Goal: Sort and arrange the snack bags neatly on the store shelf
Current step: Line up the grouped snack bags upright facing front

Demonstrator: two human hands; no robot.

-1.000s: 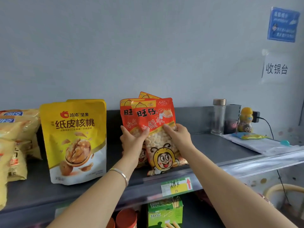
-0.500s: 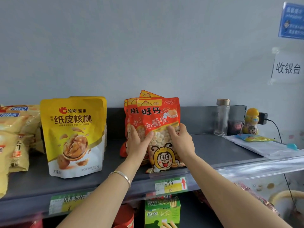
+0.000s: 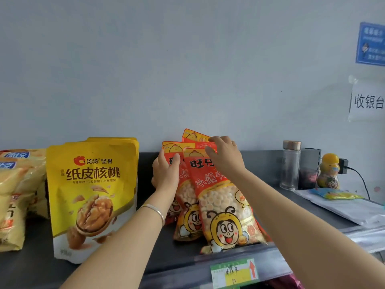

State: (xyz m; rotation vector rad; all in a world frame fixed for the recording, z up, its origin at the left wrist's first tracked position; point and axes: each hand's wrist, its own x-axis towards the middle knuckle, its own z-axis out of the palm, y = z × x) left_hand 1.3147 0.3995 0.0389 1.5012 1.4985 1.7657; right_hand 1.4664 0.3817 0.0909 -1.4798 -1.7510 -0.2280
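Note:
Several red snack bags with a cartoon bee child (image 3: 223,209) stand in a row on the dark grey shelf (image 3: 166,253), leaning back toward the wall. My left hand (image 3: 166,172) holds the left edge of the bags behind the front one, thumb on their face. My right hand (image 3: 225,157) reaches over the top of the front bag, fingers on the upper edges of the rear bags. Left of them stand two yellow walnut bags (image 3: 91,195), one behind the other.
Pale yellow snack bags (image 3: 18,197) are stacked at the far left. To the right stand a glass bottle (image 3: 290,165), a yellow figurine bottle (image 3: 329,172), a plugged-in charger and papers (image 3: 350,207). A price tag (image 3: 233,272) sits on the shelf's front rail.
Both hands moved up from the lower middle of the front red bag to the tops of the bags. The front bag now rests on the shelf by itself.

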